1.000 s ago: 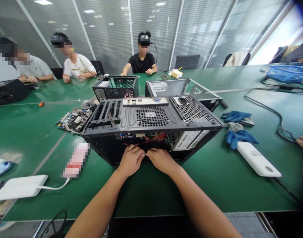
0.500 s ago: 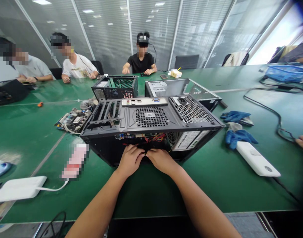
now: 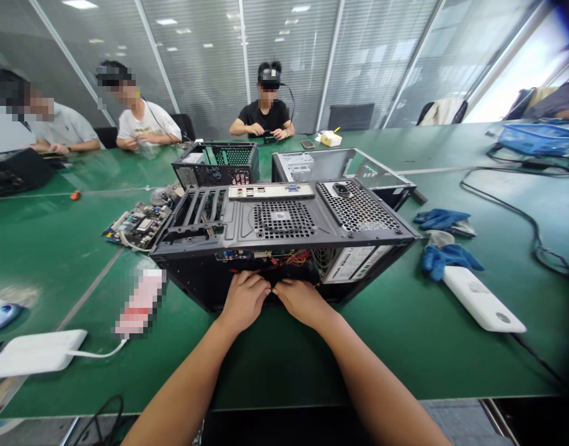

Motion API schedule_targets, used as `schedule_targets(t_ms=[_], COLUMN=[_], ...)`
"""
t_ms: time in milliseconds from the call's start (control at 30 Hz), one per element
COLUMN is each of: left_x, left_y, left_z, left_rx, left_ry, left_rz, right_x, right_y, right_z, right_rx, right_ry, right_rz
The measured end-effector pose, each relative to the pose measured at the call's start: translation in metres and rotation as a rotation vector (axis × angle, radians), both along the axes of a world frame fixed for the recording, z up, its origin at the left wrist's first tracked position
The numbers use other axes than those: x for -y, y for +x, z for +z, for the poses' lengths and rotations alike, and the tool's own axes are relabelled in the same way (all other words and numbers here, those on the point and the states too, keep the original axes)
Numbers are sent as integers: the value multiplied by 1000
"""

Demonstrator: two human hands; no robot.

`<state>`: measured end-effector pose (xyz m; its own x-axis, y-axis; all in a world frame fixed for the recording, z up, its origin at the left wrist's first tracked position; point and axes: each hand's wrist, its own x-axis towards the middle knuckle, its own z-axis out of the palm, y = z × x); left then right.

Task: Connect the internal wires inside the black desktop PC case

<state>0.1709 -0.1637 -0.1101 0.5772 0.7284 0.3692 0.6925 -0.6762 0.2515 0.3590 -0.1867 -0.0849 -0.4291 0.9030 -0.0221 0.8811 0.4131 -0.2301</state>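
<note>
A black computer case [image 3: 238,230] stands in front of me with its open side toward me and its rear panel on top. My left hand [image 3: 245,300] and my right hand [image 3: 302,301] meet at that opening, fingers bent and fingertips pinched close together. Between the fingertips shows a small yellowish bit, seemingly of a cable; most of it is hidden by my fingers. Just behind them, red and yellow wires [image 3: 297,259] hang inside the case. The power supply [image 3: 356,264], with a white label, sits at the right of the opening.
A loose circuit board [image 3: 140,224] lies left of the case. Two more cases [image 3: 214,162] stand behind it. Blue gloves [image 3: 452,257] and a white power bank [image 3: 484,298] are at right; another white power bank [image 3: 38,353] is at left. Co-workers sit across the green table [image 3: 103,353].
My hands stay almost in place at the case opening. Across the table, the co-worker in black has brought both hands together over a small dark object. The hand at the far right has withdrawn.
</note>
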Motion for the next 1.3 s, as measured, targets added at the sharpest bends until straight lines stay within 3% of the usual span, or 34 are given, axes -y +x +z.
schedule_targets(t_ms=[1300], left_x=[2], left_y=[2], left_z=[0], left_rx=[-46], left_ry=[0], left_rz=[8], right_x=[1], right_y=[-1], right_z=[0], right_rx=[-28], right_ry=[-35], right_rz=[-35])
